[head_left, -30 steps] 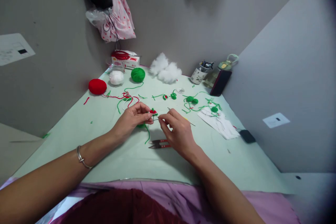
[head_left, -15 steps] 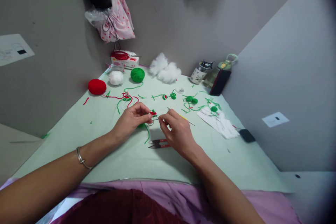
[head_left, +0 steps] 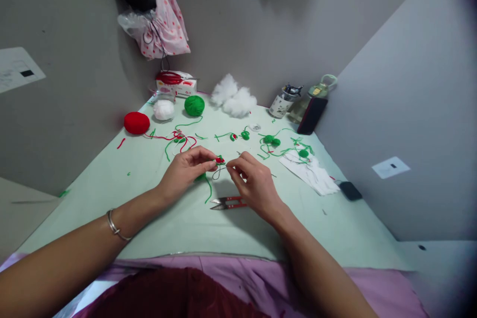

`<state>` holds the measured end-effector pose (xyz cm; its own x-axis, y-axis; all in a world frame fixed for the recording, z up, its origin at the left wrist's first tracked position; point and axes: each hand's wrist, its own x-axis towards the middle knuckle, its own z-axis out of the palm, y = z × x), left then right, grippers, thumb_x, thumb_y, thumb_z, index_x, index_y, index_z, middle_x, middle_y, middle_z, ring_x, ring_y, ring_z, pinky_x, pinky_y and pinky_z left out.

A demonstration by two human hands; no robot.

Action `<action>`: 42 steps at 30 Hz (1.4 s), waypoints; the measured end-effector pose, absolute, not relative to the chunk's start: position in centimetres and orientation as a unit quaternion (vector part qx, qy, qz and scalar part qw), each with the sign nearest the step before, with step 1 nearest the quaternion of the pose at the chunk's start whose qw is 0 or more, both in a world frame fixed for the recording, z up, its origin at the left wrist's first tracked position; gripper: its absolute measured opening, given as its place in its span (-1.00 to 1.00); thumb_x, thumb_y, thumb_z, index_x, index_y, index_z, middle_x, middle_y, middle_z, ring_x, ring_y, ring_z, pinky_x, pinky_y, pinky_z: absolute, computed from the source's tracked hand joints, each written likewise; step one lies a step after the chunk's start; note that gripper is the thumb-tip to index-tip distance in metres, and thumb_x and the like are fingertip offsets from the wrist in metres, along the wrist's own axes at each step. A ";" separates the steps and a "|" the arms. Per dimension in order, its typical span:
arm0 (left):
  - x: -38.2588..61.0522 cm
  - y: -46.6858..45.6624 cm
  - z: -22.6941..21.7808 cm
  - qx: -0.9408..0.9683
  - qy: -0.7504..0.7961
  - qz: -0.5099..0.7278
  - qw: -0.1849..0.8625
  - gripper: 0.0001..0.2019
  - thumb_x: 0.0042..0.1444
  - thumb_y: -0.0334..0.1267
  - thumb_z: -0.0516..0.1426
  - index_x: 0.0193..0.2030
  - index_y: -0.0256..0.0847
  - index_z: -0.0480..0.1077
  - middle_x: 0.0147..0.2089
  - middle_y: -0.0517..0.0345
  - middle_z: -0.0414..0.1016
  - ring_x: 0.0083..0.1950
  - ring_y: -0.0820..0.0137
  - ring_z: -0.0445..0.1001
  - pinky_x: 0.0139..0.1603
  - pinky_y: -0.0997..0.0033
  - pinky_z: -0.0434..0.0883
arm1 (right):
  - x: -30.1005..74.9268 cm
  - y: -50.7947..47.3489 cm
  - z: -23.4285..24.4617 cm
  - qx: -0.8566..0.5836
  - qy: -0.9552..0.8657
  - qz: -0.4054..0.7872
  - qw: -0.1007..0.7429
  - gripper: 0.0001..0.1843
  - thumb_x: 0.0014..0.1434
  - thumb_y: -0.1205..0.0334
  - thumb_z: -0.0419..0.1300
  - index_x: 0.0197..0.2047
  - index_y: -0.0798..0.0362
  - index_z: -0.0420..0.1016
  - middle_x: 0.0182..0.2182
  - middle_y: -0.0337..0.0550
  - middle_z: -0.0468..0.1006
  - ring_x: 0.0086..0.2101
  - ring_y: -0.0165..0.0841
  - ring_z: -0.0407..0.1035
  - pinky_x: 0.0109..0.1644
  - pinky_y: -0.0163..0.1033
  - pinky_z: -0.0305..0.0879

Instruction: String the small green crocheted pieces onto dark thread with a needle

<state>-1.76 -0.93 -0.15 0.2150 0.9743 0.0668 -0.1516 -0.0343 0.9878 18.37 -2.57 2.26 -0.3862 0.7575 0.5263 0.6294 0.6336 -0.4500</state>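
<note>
My left hand (head_left: 186,171) pinches a small red and green crochet piece (head_left: 218,160) just above the pale green table (head_left: 149,218). A green yarn tail (head_left: 208,190) hangs down from it to the table. My right hand (head_left: 253,181) is closed in a pinch right beside the piece, on a thin dark thread (head_left: 216,174) that loops below it. Whether a needle is in those fingers is too small to tell. Red-handled snips (head_left: 227,203) lie on the table just under my right hand.
At the back stand a red yarn ball (head_left: 136,122), a white ball (head_left: 164,110), a green ball (head_left: 194,105), white stuffing (head_left: 234,99), a box (head_left: 175,85), a tin (head_left: 282,103) and a dark phone (head_left: 312,116). Green crochet bits (head_left: 272,141), yarn scraps and white paper (head_left: 311,171) lie mid-table.
My right hand has edged a little left toward the crochet piece, and the dark thread loop below it is now more visible. My left hand holds still.
</note>
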 end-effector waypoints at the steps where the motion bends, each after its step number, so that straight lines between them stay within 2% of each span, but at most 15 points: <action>1: -1.7 -1.1 -0.1 0.542 0.396 0.497 0.550 -0.80 0.07 -0.17 0.36 -0.22 -0.21 0.54 -0.24 0.14 0.55 -0.18 0.35 0.55 -0.06 0.36 0.44 | 18.2 -2.6 2.2 -0.418 -0.826 0.093 0.365 -0.82 0.33 0.43 0.11 -0.29 0.05 0.47 -0.43 -0.23 0.34 -0.45 -0.43 0.24 -0.36 -0.31 0.17; 10: -1.3 -1.4 -0.4 0.594 0.389 0.527 0.468 -0.86 0.12 -0.24 0.32 -0.28 -0.21 0.46 -0.27 0.19 0.47 -0.23 0.41 0.49 -0.17 0.42 0.47 | 17.7 -2.8 2.0 -0.445 -0.791 0.160 0.388 -0.85 0.29 0.41 0.15 -0.33 0.06 0.44 -0.45 -0.28 0.35 -0.46 -0.47 0.23 -0.36 -0.32 0.12; 16: -1.2 -1.5 -1.2 0.692 0.349 0.532 0.342 -0.99 0.23 -0.34 0.23 -0.24 -0.20 0.49 -0.24 0.13 0.47 -0.18 0.39 0.49 -0.18 0.40 0.48 | 17.3 -2.8 1.3 -0.446 -0.764 0.203 0.419 -0.90 0.28 0.39 0.18 -0.29 0.05 0.49 -0.43 -0.27 0.38 -0.45 -0.47 0.24 -0.36 -0.31 0.14; 18: -1.3 -1.6 -1.0 0.714 0.339 0.546 0.278 -0.98 0.24 -0.36 0.24 -0.20 -0.19 0.49 -0.22 0.12 0.48 -0.15 0.37 0.50 -0.12 0.35 0.49 | 17.3 -2.8 1.5 -0.447 -0.747 0.226 0.438 -0.91 0.28 0.36 0.20 -0.28 0.05 0.52 -0.43 -0.27 0.39 -0.45 -0.46 0.23 -0.35 -0.30 0.15; 23: -1.6 -2.5 0.3 0.784 0.258 0.563 0.048 -0.80 0.18 -0.39 0.30 -0.07 -0.16 0.47 -0.14 0.08 0.57 0.03 0.27 0.53 0.15 0.17 0.47 | 17.4 -2.6 2.2 -0.450 -0.683 0.274 0.505 -0.91 0.26 0.29 0.25 -0.29 0.05 0.58 -0.43 -0.24 0.42 -0.42 -0.43 0.27 -0.33 -0.28 0.18; 26: -1.2 -3.4 0.8 0.828 0.166 0.535 0.006 -0.78 0.18 -0.40 0.30 -0.05 -0.20 0.45 -0.18 0.07 0.60 0.11 0.22 0.55 0.24 0.12 0.46 | 17.4 -2.4 2.5 -0.431 -0.641 0.354 0.527 -0.92 0.20 0.23 0.31 -0.32 0.04 0.59 -0.42 -0.24 0.46 -0.43 -0.44 0.27 -0.34 -0.27 0.18; 29: -0.6 -4.2 0.8 0.852 0.104 0.509 0.059 -0.83 0.23 -0.39 0.26 -0.05 -0.25 0.44 -0.18 0.00 0.61 0.12 0.19 0.58 0.21 0.13 0.51 | 17.5 -2.2 2.5 -0.407 -0.587 0.465 0.522 -0.89 0.13 0.18 0.37 -0.34 0.02 0.59 -0.42 -0.27 0.47 -0.49 -0.48 0.24 -0.40 -0.28 0.17; 32: -0.2 -4.8 0.5 0.831 0.120 0.509 0.191 -0.83 0.26 -0.38 0.23 -0.02 -0.25 0.43 -0.14 -0.06 0.61 0.02 0.23 0.62 0.03 0.28 0.59 | 17.5 -2.1 2.4 -0.394 -0.552 0.524 0.515 -0.89 0.10 0.17 0.40 -0.33 0.00 0.61 -0.42 -0.30 0.47 -0.53 -0.51 0.22 -0.44 -0.30 0.15; 35: -0.2 -5.1 0.4 0.725 0.220 0.529 0.381 -0.89 0.32 -0.35 0.19 -0.05 -0.20 0.37 -0.23 0.08 0.60 -0.19 0.38 0.64 -0.12 0.40 0.57 | 17.5 -2.1 2.3 -0.377 -0.557 0.533 0.513 -0.92 0.11 0.19 0.39 -0.34 0.00 0.64 -0.44 -0.30 0.44 -0.53 -0.52 0.23 -0.45 -0.31 0.14; 37: -0.3 -5.2 0.6 0.648 0.270 0.533 0.472 -0.92 0.35 -0.31 0.16 -0.08 -0.18 0.32 -0.30 0.15 0.58 -0.26 0.43 0.63 -0.17 0.44 0.54 | 17.5 -2.1 2.2 -0.368 -0.565 0.529 0.516 -0.94 0.12 0.21 0.39 -0.34 -0.01 0.66 -0.45 -0.31 0.41 -0.53 -0.52 0.23 -0.45 -0.31 0.13; 42: -0.6 -4.8 1.2 0.585 0.298 0.542 0.525 -0.86 0.33 -0.25 0.17 -0.09 -0.18 0.28 -0.39 0.23 0.54 -0.34 0.45 0.58 -0.22 0.43 0.48 | 17.6 -2.0 2.0 -0.356 -0.579 0.523 0.515 -0.96 0.16 0.22 0.37 -0.31 -0.04 0.68 -0.47 -0.31 0.38 -0.52 -0.52 0.23 -0.42 -0.30 0.12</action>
<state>-0.62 -4.82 1.17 0.2353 0.9176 0.3203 -0.2192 -0.2710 0.9373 17.60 -2.04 1.95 -0.2165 0.9506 0.2227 -0.1257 0.1991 -0.9719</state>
